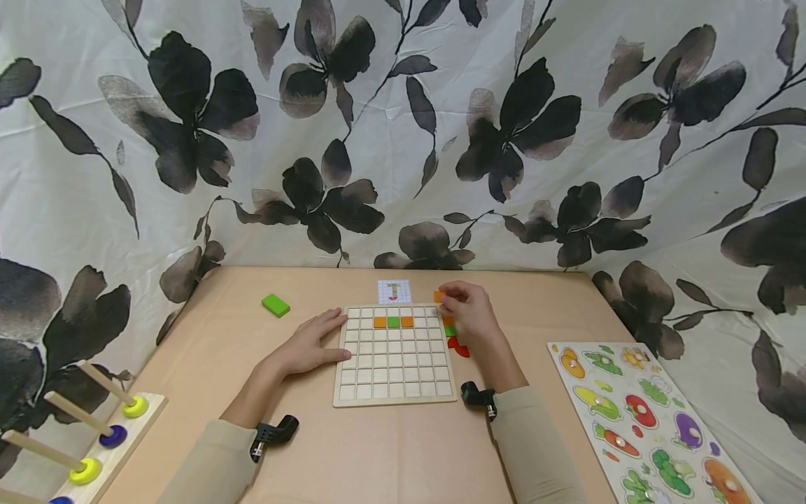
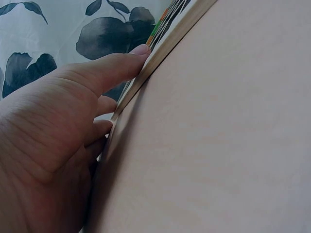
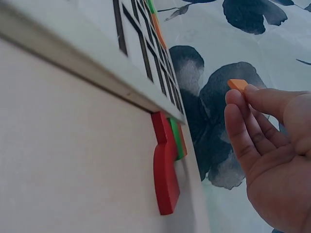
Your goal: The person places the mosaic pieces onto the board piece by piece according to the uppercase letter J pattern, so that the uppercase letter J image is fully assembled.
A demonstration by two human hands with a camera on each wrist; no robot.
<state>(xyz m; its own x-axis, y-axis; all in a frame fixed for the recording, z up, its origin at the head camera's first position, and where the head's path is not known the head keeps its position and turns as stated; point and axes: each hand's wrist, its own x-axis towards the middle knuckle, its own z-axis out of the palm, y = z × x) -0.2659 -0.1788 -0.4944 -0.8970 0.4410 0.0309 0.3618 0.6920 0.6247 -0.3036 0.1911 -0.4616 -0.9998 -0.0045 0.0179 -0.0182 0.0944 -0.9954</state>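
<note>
A wooden grid board (image 1: pixel 395 364) lies flat in the middle of the table. Two orange tiles (image 1: pixel 380 322) with a green tile (image 1: pixel 393 322) between them fill cells in its upper part. My left hand (image 1: pixel 311 343) rests at the board's left edge, fingers extended, the thumb touching the rim. Past the upper right corner, my right hand (image 1: pixel 469 308) pinches a small orange tile (image 3: pixel 238 85) between thumb and fingertips, raised above the table in the right wrist view. Under that hand, red pieces (image 3: pixel 166 170) and a green piece (image 3: pixel 176 138) lie along the board's right edge.
Behind the board lies a small gridded card (image 1: pixel 394 291) with a coloured pattern. A green block (image 1: pixel 276 305) sits at the back left. At front left stands a wooden peg stand (image 1: pixel 119 448) with rings; a vegetable picture board (image 1: pixel 648 420) occupies the right side.
</note>
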